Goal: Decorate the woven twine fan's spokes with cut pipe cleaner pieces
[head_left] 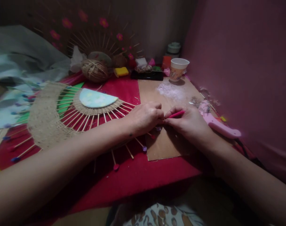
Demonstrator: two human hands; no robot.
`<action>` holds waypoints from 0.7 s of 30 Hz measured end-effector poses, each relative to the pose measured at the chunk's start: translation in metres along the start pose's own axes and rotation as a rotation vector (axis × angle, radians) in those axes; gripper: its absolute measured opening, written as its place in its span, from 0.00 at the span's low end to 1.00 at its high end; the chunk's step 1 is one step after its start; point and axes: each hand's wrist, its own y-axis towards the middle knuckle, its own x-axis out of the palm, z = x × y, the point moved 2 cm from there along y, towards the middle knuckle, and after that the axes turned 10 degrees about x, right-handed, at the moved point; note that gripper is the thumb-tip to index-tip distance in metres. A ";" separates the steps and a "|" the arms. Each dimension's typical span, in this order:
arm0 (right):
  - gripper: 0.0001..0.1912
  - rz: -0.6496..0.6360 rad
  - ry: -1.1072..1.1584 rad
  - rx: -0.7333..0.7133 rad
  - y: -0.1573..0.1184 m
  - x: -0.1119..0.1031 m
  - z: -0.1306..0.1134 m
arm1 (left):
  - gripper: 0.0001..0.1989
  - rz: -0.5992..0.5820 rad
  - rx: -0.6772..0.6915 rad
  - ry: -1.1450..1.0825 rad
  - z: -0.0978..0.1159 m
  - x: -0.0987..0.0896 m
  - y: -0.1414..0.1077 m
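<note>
A half-round woven fan (50, 116) with thin wooden ribs lies on a red cloth (124, 179), and a pale blue half-disc (97, 98) sits at its centre. Small blue, purple and red beads of clay-like material tip several ribs. My left hand (145, 118) reaches over the fan's right side, its fingers pinched on something I cannot make out. Fingertip to fingertip with it, my right hand (188, 122) is closed on a slim bright-pink rod (177, 114). Both hands are above the left part of a brown board (171, 142).
White shavings (172, 90) lie on the board near a paper cup (178, 69). A pink-handled tool (221, 125) rests at right. Behind are a twine ball (94, 70), a yellow packet (121, 72) and a dark flat object (146, 75). A pink sheet (241, 62) hangs at right.
</note>
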 end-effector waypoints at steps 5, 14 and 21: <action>0.07 -0.001 -0.017 -0.005 0.001 0.000 0.003 | 0.16 0.008 0.043 0.050 -0.002 0.003 -0.002; 0.02 0.063 -0.123 -0.130 0.001 0.000 0.000 | 0.13 0.078 0.048 -0.048 0.001 0.002 -0.002; 0.06 0.158 -0.301 -0.378 -0.005 0.004 0.001 | 0.09 0.038 -0.120 -0.256 0.002 -0.005 0.006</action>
